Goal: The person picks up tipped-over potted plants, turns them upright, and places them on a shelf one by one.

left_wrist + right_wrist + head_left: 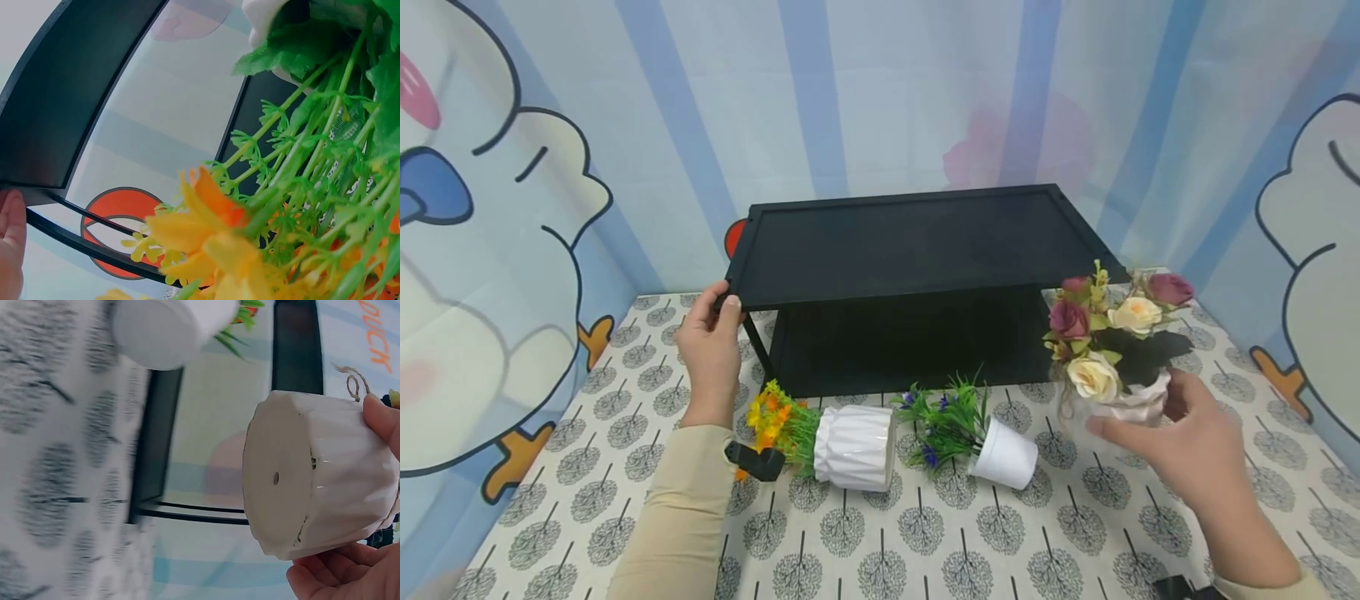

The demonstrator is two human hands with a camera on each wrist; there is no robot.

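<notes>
The left hand (711, 354) grips the shelf (910, 250); the right hand (1195, 442) holds the rose pot (1129, 358), seemingly mid-carry, next calling for level placing.

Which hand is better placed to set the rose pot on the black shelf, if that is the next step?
Right hand, probably: it holds the rose pot near the right front corner of the black shelf. The left hand grasps the opposite front corner.
</notes>
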